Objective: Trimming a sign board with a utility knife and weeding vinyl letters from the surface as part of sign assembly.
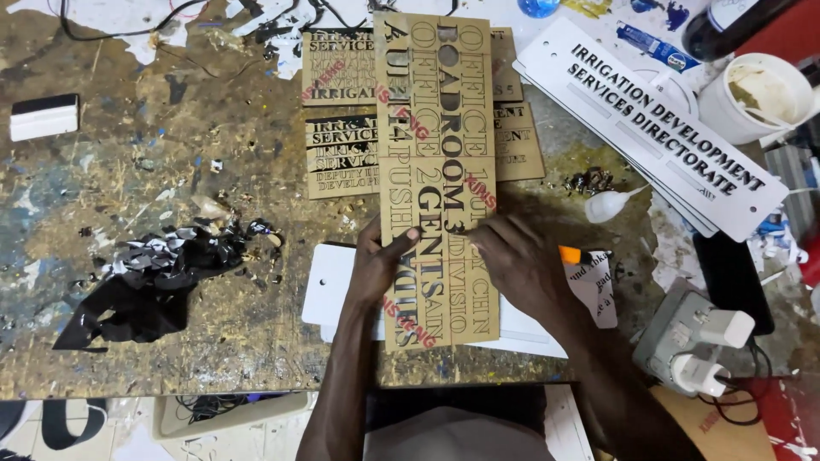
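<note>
While the long tan lettered stencil sheet (438, 183) runs near-to-far, left hand (376, 269) and right hand (517, 265) press flat, fingers spread, on its near end.

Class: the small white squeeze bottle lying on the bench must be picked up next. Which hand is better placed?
Probably the right hand: the squeeze bottle lies just beyond it, while the left hand sits across the tan sheet.

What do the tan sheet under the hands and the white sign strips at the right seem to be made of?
Tan sheet: probably paper-backed vinyl or masking film; matte tan face, black cut letters showing through, thin and flat. White strips: likely rigid plastic or acrylic; smooth, slightly glossy, straight edges, stacked. Left hand and right hand press on the sheet.
</note>
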